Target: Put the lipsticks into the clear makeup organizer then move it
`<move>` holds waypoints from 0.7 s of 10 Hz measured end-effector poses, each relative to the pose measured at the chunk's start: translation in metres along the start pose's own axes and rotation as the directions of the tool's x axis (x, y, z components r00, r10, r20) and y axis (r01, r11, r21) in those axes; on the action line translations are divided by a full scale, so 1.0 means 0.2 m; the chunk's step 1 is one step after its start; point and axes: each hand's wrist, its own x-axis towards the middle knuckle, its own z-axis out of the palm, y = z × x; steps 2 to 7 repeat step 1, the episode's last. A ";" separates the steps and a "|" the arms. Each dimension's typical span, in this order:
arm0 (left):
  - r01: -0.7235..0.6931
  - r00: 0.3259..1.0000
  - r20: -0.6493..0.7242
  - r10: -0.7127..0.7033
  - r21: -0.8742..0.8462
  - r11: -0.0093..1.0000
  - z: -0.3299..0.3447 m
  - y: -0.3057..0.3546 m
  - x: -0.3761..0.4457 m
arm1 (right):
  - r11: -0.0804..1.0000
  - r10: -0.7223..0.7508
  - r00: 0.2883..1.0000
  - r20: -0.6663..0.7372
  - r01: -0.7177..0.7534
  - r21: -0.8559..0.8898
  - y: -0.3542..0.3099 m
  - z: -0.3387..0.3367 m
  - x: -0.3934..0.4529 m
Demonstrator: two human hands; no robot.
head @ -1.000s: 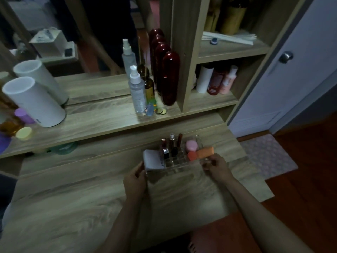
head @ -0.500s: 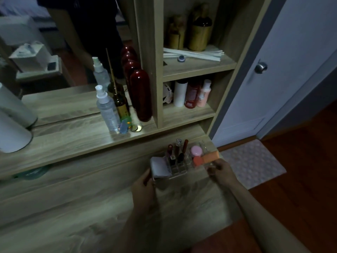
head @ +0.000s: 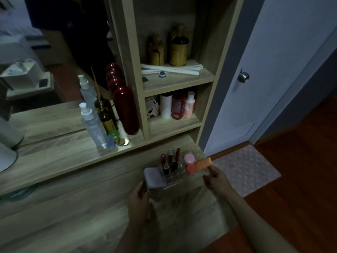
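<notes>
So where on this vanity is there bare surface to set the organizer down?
Free: the desktop left of the left hand, and the raised ledge left of the spray bottle. Crowded: the ledge between that bottle and the red bottle, and the lower shelf. The clear organizer sits at the desk's right corner, beside the right hand.

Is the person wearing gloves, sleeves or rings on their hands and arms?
No gloves show. The left hand and the right hand are bare, and both forearms are uncovered as far as the picture's lower edge, so no sleeves show. I see no watch or bracelet. The room is too dim to rule out a thin ring.
</notes>
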 end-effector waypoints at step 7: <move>-0.032 0.997 -0.068 0.031 -0.016 0.999 0.00 0.05 -0.04 | 0.999 0.046 0.988 -0.149 -0.042 0.032 0.03 -0.02 -0.07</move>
